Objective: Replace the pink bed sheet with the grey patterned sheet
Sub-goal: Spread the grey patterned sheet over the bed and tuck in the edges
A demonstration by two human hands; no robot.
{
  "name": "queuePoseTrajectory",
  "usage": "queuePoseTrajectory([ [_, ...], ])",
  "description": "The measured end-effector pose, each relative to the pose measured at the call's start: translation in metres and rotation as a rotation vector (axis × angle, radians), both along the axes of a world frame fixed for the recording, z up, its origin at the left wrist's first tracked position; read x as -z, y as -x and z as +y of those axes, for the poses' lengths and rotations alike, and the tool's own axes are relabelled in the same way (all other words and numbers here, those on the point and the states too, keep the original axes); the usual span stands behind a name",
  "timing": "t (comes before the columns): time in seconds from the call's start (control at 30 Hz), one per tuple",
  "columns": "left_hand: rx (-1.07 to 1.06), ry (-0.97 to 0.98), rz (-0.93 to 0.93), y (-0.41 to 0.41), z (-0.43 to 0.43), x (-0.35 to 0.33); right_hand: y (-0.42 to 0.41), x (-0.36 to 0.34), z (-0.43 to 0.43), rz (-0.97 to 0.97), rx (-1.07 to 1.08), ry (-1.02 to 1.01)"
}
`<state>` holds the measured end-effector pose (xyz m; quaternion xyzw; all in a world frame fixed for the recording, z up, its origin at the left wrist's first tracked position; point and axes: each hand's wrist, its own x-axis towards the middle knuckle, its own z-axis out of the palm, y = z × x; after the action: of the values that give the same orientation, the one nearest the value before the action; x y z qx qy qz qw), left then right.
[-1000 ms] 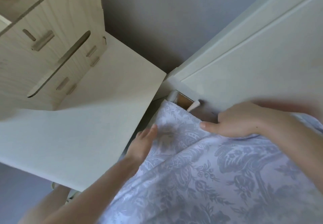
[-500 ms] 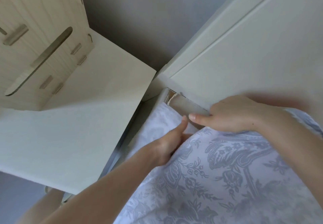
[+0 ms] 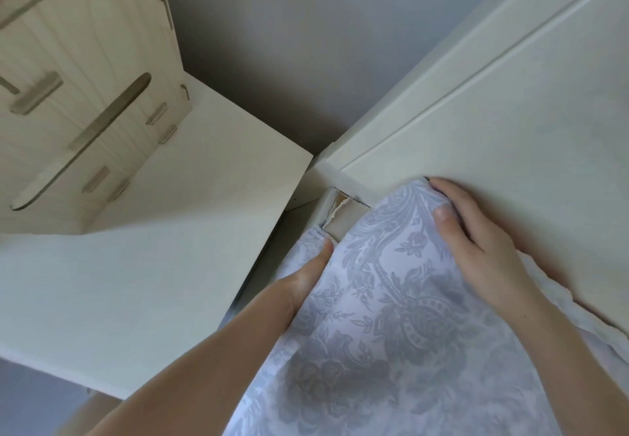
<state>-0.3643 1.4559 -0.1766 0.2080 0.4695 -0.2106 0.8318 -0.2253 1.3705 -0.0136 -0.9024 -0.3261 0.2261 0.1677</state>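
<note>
The grey patterned sheet (image 3: 384, 316) covers the lower right of the view, spread over the mattress corner. My left hand (image 3: 306, 279) grips the sheet's left edge, thumb on top and fingers hidden under the cloth. My right hand (image 3: 473, 234) holds the sheet's top edge against the white headboard (image 3: 493, 122), thumb pressing the cloth and fingers curled behind it. The bare mattress corner (image 3: 340, 217) shows between the two hands. No pink sheet is in view.
A white bedside table top (image 3: 143, 265) lies close on the left of the bed. A light wooden organiser box (image 3: 81, 101) stands on it at the upper left. A grey wall (image 3: 289, 44) runs behind.
My right hand has pulled the sheet's edge up along the headboard. My left hand has slid down the side of the mattress and under the sheet's edge. The bare corner is now partly covered.
</note>
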Motion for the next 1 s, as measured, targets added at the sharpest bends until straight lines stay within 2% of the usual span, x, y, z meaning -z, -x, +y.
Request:
queuePoseTrajectory([
  [0.07,-0.006,-0.059,0.046,0.006,0.008,-0.005,0.001,0.019,0.008,-0.017,-0.028,0.106],
  [0.17,0.007,-0.309,0.108,0.022,0.015,-0.007,0.005,0.058,0.019,-0.268,-0.212,0.369],
  [0.23,-0.052,-0.483,0.070,0.040,0.015,-0.014,0.007,0.079,0.022,-0.378,-0.232,0.429],
  [0.3,-0.077,-0.597,0.075,0.059,0.006,-0.012,0.010,0.087,0.021,-0.417,-0.216,0.399],
  [0.33,-0.087,-0.594,0.067,0.067,0.000,-0.012,0.011,0.088,0.020,-0.419,-0.215,0.378],
  [0.43,-0.173,-0.405,-0.018,0.071,-0.008,-0.012,0.014,0.082,0.019,-0.425,-0.195,0.314],
  [0.57,-0.164,-0.291,-0.005,0.059,-0.005,-0.010,0.035,0.068,0.019,-0.613,-0.271,0.158],
  [0.63,-0.110,-0.361,0.049,0.056,-0.010,0.001,0.043,0.072,0.021,-0.585,-0.455,0.143],
  [0.77,0.002,-0.632,0.182,0.054,-0.017,0.010,0.042,0.097,0.038,-0.496,-0.709,0.392],
  [0.8,-0.016,-0.635,0.162,0.054,-0.018,0.009,0.041,0.099,0.046,-0.459,-0.749,0.444],
  [1.0,-0.156,-0.344,0.052,0.063,-0.015,0.000,0.050,0.105,0.084,-0.156,-0.952,0.761],
])
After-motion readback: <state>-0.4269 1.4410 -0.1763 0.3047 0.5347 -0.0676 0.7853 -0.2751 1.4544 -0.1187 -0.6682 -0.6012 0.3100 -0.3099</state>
